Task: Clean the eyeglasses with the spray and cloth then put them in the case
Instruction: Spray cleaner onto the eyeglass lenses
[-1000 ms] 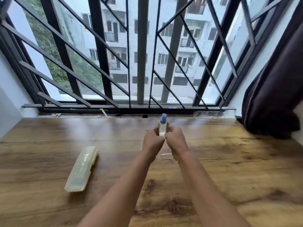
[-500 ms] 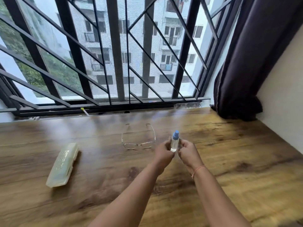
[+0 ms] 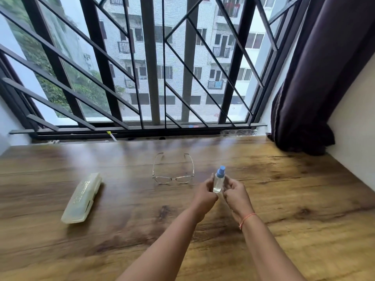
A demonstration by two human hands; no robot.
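Wooden tabletop [image 3: 284, 199] is stretching beneath a barred window [image 3: 150, 78], and everything is sitting relative to the eyeglasses [image 3: 173, 175]. Well to their left, the pale case [image 3: 82, 198] is lying shut, waiting for the final step. The eyeglasses are resting with temples unfolded, lenses toward the person, likely for easy spraying. Just right of them, the left hand [image 3: 206, 191] is gripping the upright spray bottle [image 3: 218, 180], while the right hand [image 3: 235, 194] is steadying its lower side, fingers curled. No cloth is showing.
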